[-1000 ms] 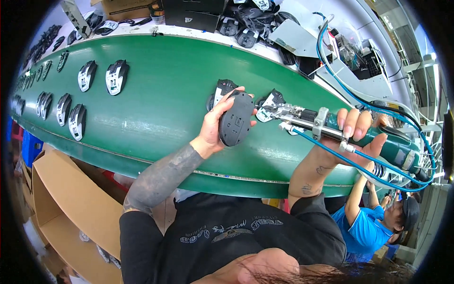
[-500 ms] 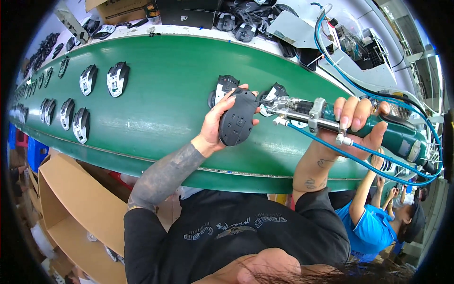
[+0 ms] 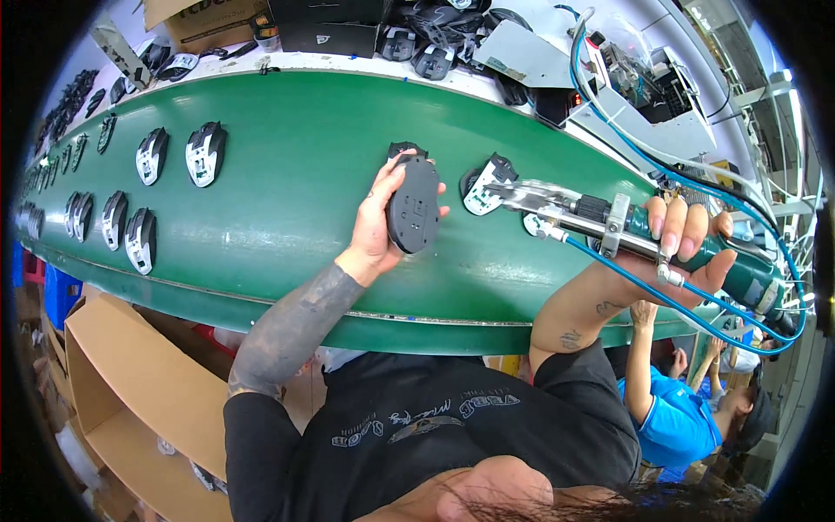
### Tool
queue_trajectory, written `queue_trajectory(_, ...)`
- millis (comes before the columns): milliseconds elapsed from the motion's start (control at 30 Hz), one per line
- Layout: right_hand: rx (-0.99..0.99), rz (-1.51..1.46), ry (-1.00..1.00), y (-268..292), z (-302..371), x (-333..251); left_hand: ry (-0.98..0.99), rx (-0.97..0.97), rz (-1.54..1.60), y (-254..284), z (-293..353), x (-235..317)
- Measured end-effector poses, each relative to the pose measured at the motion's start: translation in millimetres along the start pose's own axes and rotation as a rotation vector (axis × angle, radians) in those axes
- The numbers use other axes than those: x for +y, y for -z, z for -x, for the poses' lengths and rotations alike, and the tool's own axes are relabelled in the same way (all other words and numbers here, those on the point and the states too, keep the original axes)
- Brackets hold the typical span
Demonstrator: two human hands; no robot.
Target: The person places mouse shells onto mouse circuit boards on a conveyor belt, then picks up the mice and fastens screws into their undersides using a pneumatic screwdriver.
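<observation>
My left hand (image 3: 370, 224) is wrapped round a black computer mouse (image 3: 419, 209), its underside with screw holes turned up. Over the green belt, a powered screwdriver (image 3: 593, 209) with a green body and metal front lies in my right hand (image 3: 683, 235), fingers closed round it. Its blurred tip sits apart from the held mouse, in front of an opened mouse part (image 3: 484, 187) with white inside. Partly hidden behind my left hand is another dark mouse part (image 3: 405, 149). A further white part shows beneath the screwdriver's front.
Several opened mouse halves (image 3: 205, 155) lie on the green conveyor belt (image 3: 296, 191) at left. Blue air hoses (image 3: 639, 283) loop round the screwdriver. A cardboard box (image 3: 139, 374) stands at lower left. A co-worker in a blue shirt (image 3: 670, 418) is at right.
The screwdriver has drawn back from the held mouse, moving right and slightly down. My left hand has shifted a little left with the mouse, which is turned more upright.
</observation>
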State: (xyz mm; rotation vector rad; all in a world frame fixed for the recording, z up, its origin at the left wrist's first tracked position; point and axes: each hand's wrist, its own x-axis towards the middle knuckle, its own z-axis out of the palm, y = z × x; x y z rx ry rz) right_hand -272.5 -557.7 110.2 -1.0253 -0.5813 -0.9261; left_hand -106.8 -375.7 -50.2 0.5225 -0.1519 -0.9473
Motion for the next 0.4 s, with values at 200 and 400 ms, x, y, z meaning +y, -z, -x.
queue_trajectory(200, 0.046, 0.039, 0.016, -3.1, 1.8, 3.8, 0.077, -0.042, 0.044, -3.9, -1.6, -4.1)
queue_trajectory(400, -0.007, 0.003, -0.041, -13.6, 2.4, 18.7, 0.175, -0.186, 0.049, -4.1, 4.1, -8.5)
